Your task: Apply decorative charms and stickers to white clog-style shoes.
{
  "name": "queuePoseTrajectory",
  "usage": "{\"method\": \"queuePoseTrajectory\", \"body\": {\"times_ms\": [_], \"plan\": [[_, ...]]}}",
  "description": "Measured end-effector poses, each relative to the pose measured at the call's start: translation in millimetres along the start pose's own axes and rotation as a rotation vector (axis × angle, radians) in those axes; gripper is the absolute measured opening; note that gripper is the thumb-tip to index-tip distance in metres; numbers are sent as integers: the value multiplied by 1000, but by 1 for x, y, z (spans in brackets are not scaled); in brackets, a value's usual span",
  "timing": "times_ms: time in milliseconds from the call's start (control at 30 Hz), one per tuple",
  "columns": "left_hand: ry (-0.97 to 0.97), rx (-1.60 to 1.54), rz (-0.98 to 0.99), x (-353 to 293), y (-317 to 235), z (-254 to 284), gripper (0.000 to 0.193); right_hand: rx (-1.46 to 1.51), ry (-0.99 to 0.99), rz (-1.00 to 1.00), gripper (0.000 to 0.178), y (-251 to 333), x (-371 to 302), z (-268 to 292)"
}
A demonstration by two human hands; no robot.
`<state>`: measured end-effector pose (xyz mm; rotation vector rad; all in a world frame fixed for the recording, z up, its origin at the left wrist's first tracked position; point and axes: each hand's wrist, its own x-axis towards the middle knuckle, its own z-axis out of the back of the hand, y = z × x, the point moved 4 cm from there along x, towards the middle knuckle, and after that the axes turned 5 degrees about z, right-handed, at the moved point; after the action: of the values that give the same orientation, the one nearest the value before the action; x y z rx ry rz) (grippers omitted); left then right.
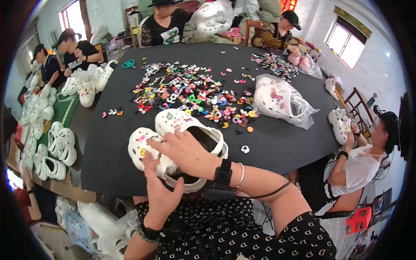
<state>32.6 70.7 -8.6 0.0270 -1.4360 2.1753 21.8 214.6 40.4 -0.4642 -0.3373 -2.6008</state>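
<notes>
Two white clogs with colourful charms stand side by side at the near edge of the black table. Over the nearer clog (138,136), my right hand (186,149) lies with its fingers stretched out, the fingertips on the toe close to a pink charm and a yellow charm. My left hand (161,197) is at that clog's near side, thumb and index finger spread, the index fingertip against the upper. Part of this clog is hidden by my hands. Behind it, the second clog (173,120) carries charms on its toe and is partly covered by my right wrist.
A wide heap of mixed charms (190,89) covers the middle of the black table (108,151). Bagged white clogs (279,97) lie to the right. Green-handled scissors (128,64) rest far left. White clogs (56,147) crowd the left side. Several people work around the table.
</notes>
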Motion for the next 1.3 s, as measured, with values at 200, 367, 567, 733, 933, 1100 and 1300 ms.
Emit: {"method": "queuePoseTrajectory", "body": {"times_ms": [200, 367, 567, 733, 933, 1100, 1300], "plan": [[-113, 106, -15, 2, 6, -12, 79, -76, -34, -12, 67, 2, 4, -4], [-132, 53, -11, 4, 7, -12, 76, 361, 84, 86, 80, -21, -22, 42], [-54, 40, -35, 7, 10, 18, 76, 236, -23, -585, 69, -92, -71, 85], [-23, -31, -81, 21, 31, 48, 50, 701, 83, -703, 71, -114, -102, 32], [161, -93, -134, 33, 35, 93, 37, 806, 352, -465, 73, -52, -92, 24], [330, 153, -259, 38, 16, 106, 31, 828, 345, -449, 85, 11, -77, 18], [466, 418, -426, 46, 9, 126, 20, 886, 295, -328, 100, 43, -83, -7]]}}
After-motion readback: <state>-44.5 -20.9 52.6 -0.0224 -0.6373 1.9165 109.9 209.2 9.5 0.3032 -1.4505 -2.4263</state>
